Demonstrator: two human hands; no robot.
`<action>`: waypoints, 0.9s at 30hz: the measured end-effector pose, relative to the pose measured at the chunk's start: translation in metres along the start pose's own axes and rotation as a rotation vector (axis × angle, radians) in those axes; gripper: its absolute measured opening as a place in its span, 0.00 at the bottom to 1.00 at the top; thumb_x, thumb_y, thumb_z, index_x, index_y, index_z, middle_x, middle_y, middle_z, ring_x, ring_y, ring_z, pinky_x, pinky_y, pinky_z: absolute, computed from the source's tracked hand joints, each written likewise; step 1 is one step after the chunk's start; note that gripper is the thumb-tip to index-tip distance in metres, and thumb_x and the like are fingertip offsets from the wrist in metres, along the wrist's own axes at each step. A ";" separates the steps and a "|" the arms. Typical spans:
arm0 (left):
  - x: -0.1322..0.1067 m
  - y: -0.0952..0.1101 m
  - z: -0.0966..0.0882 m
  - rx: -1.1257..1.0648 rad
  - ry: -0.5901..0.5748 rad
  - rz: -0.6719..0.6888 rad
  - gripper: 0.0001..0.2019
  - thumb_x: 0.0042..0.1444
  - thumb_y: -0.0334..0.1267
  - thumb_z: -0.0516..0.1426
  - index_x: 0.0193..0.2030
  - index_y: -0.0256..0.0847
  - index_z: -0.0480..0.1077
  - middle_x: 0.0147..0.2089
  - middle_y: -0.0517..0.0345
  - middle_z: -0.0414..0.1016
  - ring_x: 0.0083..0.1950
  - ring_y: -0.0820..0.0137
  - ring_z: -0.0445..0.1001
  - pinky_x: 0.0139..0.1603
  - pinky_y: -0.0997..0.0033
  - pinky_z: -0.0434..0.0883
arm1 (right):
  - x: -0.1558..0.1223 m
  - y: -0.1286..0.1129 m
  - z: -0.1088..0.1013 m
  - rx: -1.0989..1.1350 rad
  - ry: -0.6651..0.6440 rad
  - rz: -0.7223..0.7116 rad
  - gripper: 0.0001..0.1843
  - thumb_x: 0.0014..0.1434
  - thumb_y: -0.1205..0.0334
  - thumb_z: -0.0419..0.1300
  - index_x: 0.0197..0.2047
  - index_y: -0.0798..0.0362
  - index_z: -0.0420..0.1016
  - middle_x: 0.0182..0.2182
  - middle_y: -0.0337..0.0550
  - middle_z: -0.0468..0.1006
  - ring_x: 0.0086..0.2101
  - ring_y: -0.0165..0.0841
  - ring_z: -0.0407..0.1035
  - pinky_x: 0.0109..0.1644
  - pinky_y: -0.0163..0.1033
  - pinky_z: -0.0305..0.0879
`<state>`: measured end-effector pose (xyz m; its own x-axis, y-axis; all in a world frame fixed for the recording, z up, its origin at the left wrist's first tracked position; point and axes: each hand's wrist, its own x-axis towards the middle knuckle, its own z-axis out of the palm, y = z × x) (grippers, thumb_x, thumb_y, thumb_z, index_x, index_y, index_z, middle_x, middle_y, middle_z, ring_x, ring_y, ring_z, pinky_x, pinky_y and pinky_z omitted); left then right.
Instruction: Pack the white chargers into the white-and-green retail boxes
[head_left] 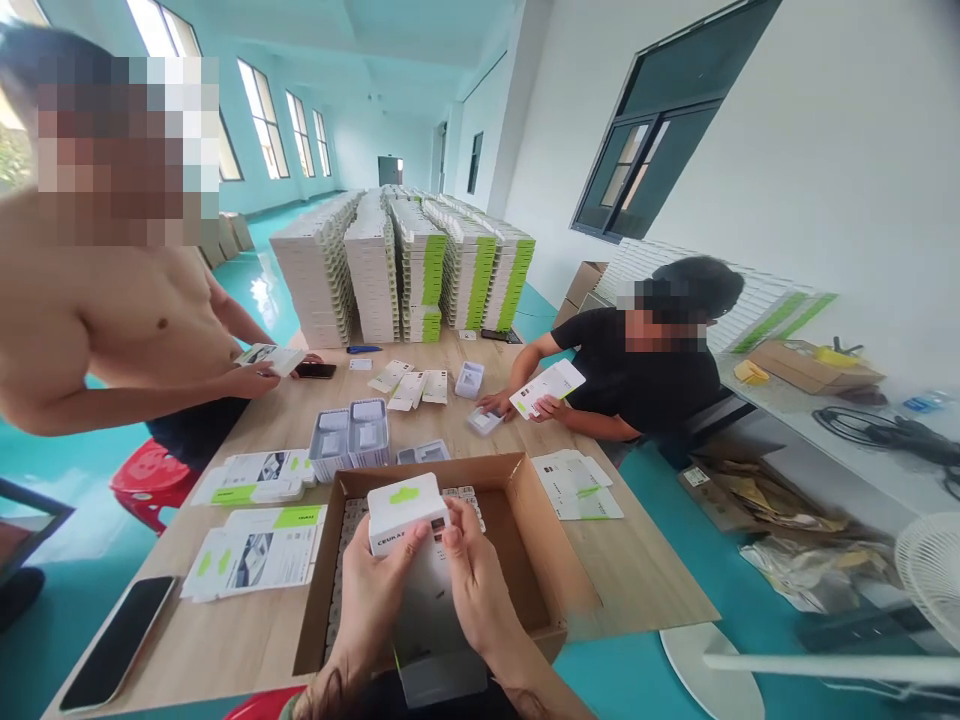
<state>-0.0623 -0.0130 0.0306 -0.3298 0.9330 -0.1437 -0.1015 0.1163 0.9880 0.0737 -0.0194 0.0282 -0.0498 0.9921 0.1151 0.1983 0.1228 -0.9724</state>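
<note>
I hold a white product box [409, 520] with a green mark on its top, upright over an open cardboard carton [525, 520]. My left hand [371, 595] wraps the box's left side, and my right hand [476, 580] grips its right side with the thumb on the front. Rows of small white items line the carton's left part [345, 540]. A second white piece [442, 680] lies below the box near my wrists.
Flat unfolded box sleeves [255, 550] and a black phone [120, 640] lie on the wooden table [645, 580] at left. Grey plastic trays [349, 435] sit mid-table. Tall stacks of boxes [420, 260] stand at the far end. A shirtless person at left and a seated person in black each hold a box. A white fan [930, 570] stands at right.
</note>
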 end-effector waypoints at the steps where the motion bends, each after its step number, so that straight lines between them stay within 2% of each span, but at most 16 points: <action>1: 0.005 -0.001 -0.002 -0.007 0.016 -0.013 0.28 0.44 0.57 0.72 0.45 0.36 0.79 0.42 0.43 0.88 0.41 0.55 0.85 0.39 0.64 0.79 | -0.003 0.005 0.002 -0.025 -0.012 0.023 0.32 0.72 0.33 0.45 0.56 0.51 0.73 0.39 0.46 0.84 0.37 0.39 0.78 0.40 0.38 0.71; 5: 0.017 -0.005 -0.005 -0.049 0.054 -0.053 0.31 0.41 0.60 0.73 0.44 0.37 0.77 0.43 0.43 0.87 0.44 0.52 0.84 0.42 0.62 0.79 | -0.014 0.028 0.010 -0.119 -0.009 0.102 0.32 0.71 0.31 0.44 0.42 0.50 0.75 0.27 0.42 0.80 0.29 0.40 0.75 0.35 0.39 0.66; 8: 0.010 -0.011 0.001 -0.108 0.039 -0.083 0.34 0.37 0.62 0.74 0.44 0.37 0.76 0.41 0.44 0.87 0.42 0.53 0.84 0.40 0.61 0.78 | -0.009 0.037 0.005 -0.122 -0.016 0.127 0.32 0.72 0.32 0.44 0.45 0.50 0.76 0.32 0.46 0.84 0.31 0.41 0.78 0.35 0.40 0.68; 13: -0.004 -0.025 0.013 -0.256 -0.098 -0.200 0.40 0.29 0.66 0.75 0.42 0.35 0.79 0.39 0.40 0.88 0.38 0.53 0.85 0.38 0.61 0.78 | 0.011 0.034 -0.005 -0.090 0.004 0.137 0.34 0.72 0.32 0.42 0.49 0.51 0.76 0.42 0.54 0.87 0.40 0.46 0.82 0.41 0.43 0.75; 16: 0.007 -0.028 0.007 -0.276 -0.070 -0.248 0.37 0.33 0.65 0.75 0.40 0.34 0.80 0.37 0.41 0.87 0.35 0.56 0.84 0.37 0.62 0.78 | 0.011 0.034 0.002 -0.006 -0.003 0.154 0.32 0.70 0.30 0.48 0.51 0.48 0.77 0.43 0.51 0.86 0.42 0.46 0.81 0.44 0.44 0.76; 20: 0.033 -0.028 -0.006 -0.288 0.004 -0.274 0.36 0.34 0.63 0.75 0.42 0.35 0.79 0.36 0.46 0.87 0.36 0.59 0.83 0.38 0.64 0.77 | 0.012 0.043 0.016 -0.006 -0.071 0.190 0.32 0.66 0.27 0.51 0.42 0.45 0.79 0.33 0.44 0.85 0.33 0.44 0.79 0.38 0.44 0.74; 23: 0.048 -0.031 -0.014 -0.325 0.031 -0.310 0.39 0.32 0.68 0.73 0.42 0.35 0.79 0.40 0.42 0.87 0.38 0.58 0.84 0.39 0.63 0.78 | 0.040 0.050 0.014 -0.029 -0.038 0.241 0.35 0.63 0.22 0.50 0.38 0.46 0.78 0.24 0.41 0.80 0.24 0.41 0.74 0.28 0.42 0.70; 25: 0.055 -0.035 -0.023 -0.359 0.089 -0.356 0.40 0.32 0.70 0.72 0.42 0.35 0.79 0.44 0.40 0.86 0.40 0.56 0.84 0.38 0.62 0.79 | 0.079 0.056 0.006 -0.062 -0.001 0.283 0.38 0.63 0.21 0.47 0.38 0.48 0.76 0.18 0.37 0.73 0.17 0.38 0.67 0.20 0.41 0.63; 27: 0.060 -0.039 -0.039 -0.389 0.176 -0.382 0.37 0.32 0.64 0.74 0.42 0.37 0.79 0.45 0.42 0.86 0.40 0.57 0.84 0.37 0.64 0.78 | 0.131 0.065 -0.004 -0.100 0.034 0.311 0.38 0.67 0.24 0.44 0.37 0.50 0.75 0.15 0.34 0.68 0.16 0.34 0.64 0.20 0.39 0.62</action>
<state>-0.1148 0.0255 -0.0191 -0.3499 0.7748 -0.5265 -0.5713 0.2690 0.7754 0.0842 0.1188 -0.0188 0.0604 0.9826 -0.1757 0.2939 -0.1858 -0.9376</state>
